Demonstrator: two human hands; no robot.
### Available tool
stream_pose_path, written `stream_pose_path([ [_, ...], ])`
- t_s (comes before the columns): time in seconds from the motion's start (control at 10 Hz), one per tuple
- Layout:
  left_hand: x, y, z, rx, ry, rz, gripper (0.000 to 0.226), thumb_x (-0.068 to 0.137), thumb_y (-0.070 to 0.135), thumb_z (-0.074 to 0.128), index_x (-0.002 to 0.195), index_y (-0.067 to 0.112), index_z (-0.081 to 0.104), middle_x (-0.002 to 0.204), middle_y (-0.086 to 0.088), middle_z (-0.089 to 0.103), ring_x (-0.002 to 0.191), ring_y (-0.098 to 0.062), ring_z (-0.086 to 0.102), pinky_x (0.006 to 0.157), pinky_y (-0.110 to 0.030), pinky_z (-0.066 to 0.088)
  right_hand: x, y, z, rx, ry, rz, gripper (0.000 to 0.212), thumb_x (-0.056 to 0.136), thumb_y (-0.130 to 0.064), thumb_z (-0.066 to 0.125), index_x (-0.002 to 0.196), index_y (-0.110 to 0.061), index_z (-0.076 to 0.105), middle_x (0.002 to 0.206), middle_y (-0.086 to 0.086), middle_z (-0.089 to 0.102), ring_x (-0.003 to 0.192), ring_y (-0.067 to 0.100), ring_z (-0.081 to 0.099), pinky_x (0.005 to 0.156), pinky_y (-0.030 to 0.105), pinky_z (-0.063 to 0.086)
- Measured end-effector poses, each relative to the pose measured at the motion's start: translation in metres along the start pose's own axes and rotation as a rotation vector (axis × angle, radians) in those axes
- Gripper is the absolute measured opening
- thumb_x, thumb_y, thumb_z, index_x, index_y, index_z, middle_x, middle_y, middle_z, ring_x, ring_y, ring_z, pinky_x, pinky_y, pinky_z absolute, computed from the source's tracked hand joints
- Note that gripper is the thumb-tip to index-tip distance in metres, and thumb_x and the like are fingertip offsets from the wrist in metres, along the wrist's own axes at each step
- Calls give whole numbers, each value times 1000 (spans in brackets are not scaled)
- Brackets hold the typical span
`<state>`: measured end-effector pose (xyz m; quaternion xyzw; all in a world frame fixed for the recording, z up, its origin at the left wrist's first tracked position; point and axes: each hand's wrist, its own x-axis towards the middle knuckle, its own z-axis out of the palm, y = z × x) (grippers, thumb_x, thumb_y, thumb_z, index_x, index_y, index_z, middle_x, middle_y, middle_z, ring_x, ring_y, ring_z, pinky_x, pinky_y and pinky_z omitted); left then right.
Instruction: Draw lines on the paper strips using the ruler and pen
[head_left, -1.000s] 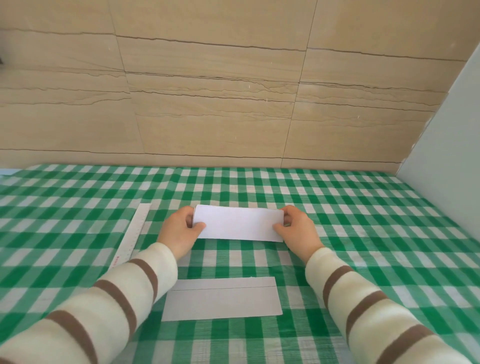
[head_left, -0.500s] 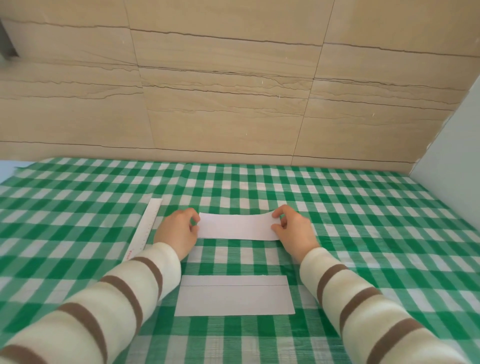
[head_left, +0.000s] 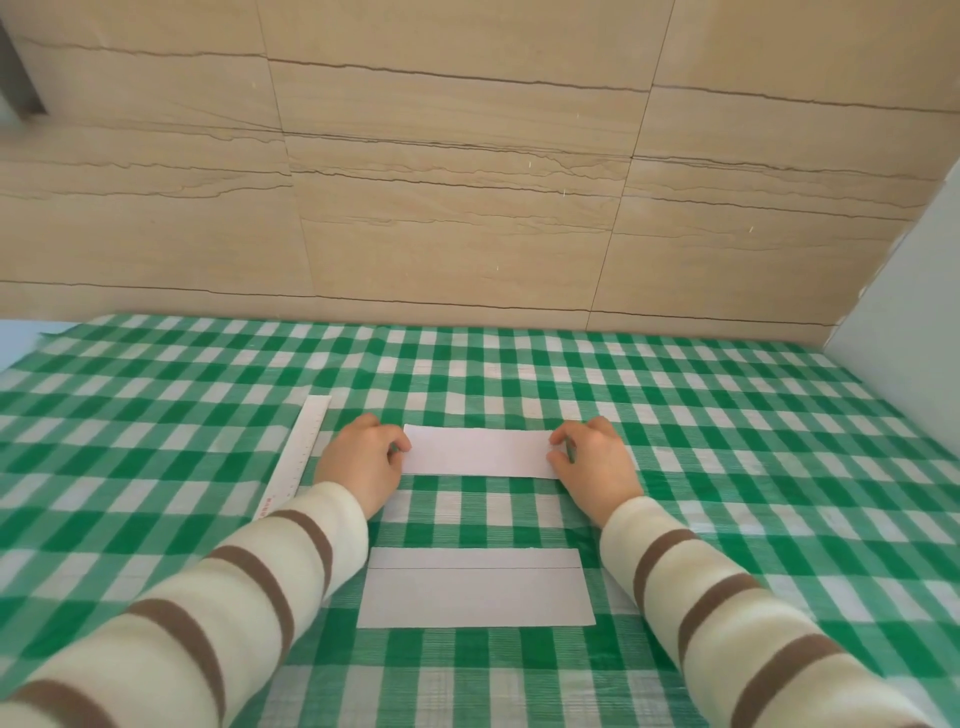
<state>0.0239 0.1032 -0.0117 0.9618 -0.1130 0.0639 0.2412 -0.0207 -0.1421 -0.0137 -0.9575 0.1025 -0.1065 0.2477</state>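
Note:
A blank white paper strip (head_left: 478, 451) lies flat on the checked cloth, mid-table. My left hand (head_left: 358, 467) pinches its left end with curled fingers, and my right hand (head_left: 597, 462) pinches its right end the same way. Closer to me lies a second paper strip (head_left: 475, 597) with one thin line drawn along it near its far edge; neither hand touches it. A white ruler (head_left: 301, 452) rests at an angle just left of my left hand, partly under my sleeve. No pen is in view.
A green-and-white checked tablecloth (head_left: 727, 467) covers the table. A beige tiled wall (head_left: 467, 208) rises behind it, and a grey panel (head_left: 909, 291) closes off the right side.
The far strip was held up and tilted toward me; both hands have lowered it, and it now lies flat on the cloth. The view has shifted slightly.

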Motion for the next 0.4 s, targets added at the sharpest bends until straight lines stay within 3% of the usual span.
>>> stream_pose_path([
  [0.2, -1, 0, -2, 30, -31, 48, 23, 89, 11, 49, 108, 14, 62, 111, -3, 59, 95, -20, 55, 79, -25, 42, -3, -1, -4, -56, -16, -2, 29, 90, -22, 54, 116, -12, 58, 114, 8, 61, 110, 27, 50, 91, 39, 47],
  [0.4, 5, 7, -26, 180, -98, 103, 39, 87, 33, 50, 125, 22, 49, 130, -4, 51, 122, -26, 40, 101, -39, 37, 1, -11, -22, -151, -23, -29, 40, 89, -39, 53, 124, -21, 52, 126, 4, 57, 118, 26, 44, 94, 41, 42],
])
